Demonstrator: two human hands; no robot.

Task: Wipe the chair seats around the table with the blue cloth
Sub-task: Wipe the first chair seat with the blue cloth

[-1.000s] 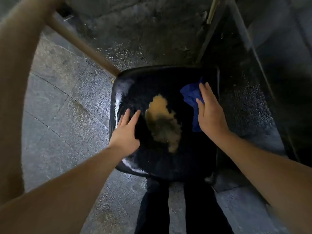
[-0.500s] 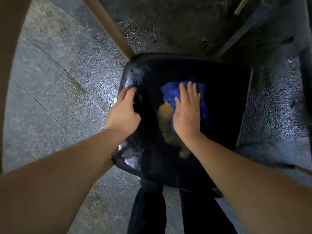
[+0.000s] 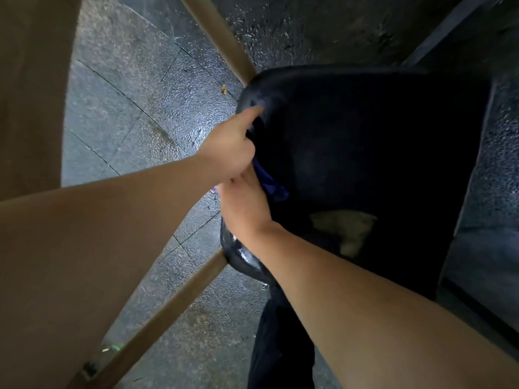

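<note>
We're mid-wipe on the chair seat (image 3: 365, 153): right hand (image 3: 244, 203) presses the blue cloth (image 3: 269, 183) at mid-frame left edge, left hand (image 3: 230, 147) clamps the rim. Next: sweep toward the smear, lower right.

Bare arms and dark trousers

Both arms were bare, with no sleeves to see on them. The left hand (image 3: 229, 148) and the right hand (image 3: 245, 204) had no gloves, rings or watch on them. Low in the view, the person's legs wore dark trousers (image 3: 280, 341), nearly black, loose and plain.
</note>
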